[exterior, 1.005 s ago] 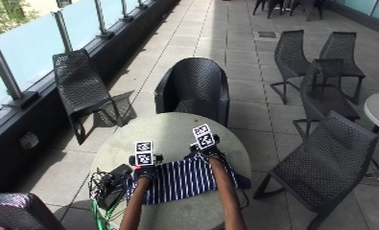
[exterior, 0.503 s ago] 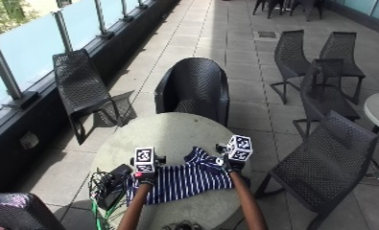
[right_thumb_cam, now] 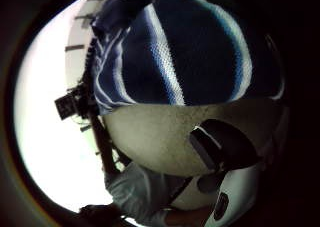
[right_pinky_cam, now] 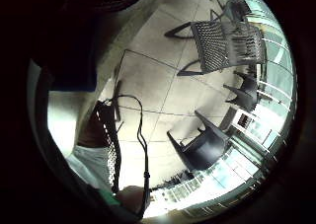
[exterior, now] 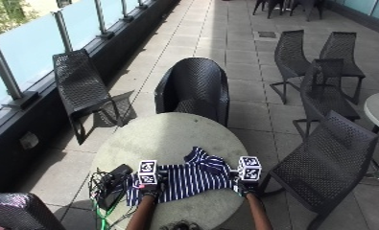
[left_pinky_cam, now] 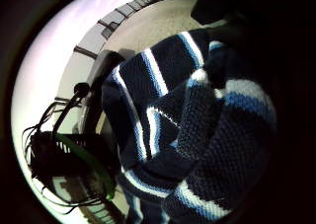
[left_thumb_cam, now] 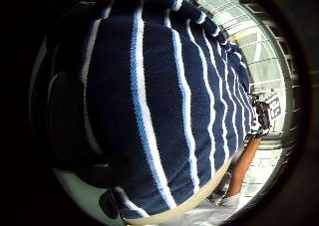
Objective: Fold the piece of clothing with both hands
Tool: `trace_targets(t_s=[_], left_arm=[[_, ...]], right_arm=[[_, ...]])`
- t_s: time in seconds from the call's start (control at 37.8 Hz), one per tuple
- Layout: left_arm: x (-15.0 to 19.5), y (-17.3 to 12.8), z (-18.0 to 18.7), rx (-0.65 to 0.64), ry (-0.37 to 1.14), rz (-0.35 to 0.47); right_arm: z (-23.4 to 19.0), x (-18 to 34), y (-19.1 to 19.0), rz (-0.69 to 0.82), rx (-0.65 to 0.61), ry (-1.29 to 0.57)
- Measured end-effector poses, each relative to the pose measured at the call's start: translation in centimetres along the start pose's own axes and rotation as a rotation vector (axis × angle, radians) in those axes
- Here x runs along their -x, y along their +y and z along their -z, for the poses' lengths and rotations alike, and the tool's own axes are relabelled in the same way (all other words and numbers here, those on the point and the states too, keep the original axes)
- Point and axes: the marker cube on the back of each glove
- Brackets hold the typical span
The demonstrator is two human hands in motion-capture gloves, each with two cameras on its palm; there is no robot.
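At the near edge of the round table both forearms reach in, one to each side of a navy knitted top with white and blue stripes, which lies spread across the near half of the tabletop. The left hand sits on the garment's left end; its palm views are filled with bunched striped knit right against the palm, so it looks to be gripping that end, though the fingers themselves are not visible. The right hand is at the garment's right end, close to the table's right edge; its thumb-side view has the knit close over the palm and bare tabletop beside it, which suggests it holds or pins that end, but I cannot tell how far its fingers are curled. Holding the two ends apart like this would keep the cloth taut and flat, ready for a fold. A sleeve or corner pokes out past the far side of the body, not yet tucked. Just left of the garment, near the table's left edge, lies a black device with tangled cables. Beyond the table stands a black wicker chair.
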Motion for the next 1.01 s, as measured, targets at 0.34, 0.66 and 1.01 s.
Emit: trace_targets(t_s=[0.34, 0.66, 1.01], left_arm=[[-0.8, 0.3, -0.4, 0.025, -0.001, 0.037], [1.0, -2.1, 3.1, -0.025, 0.188, 0.053], [8.7, -2.2, 13.8, -0.172, 0.084, 0.168]], right_arm=[[2.8, 0.7, -1.9, -0.165, -0.534, -0.013], [8.8, 8.3, -3.7, -0.144, -0.664, -0.327], [6.0, 31.6, -8.7, 0.408, -0.735, 0.008]])
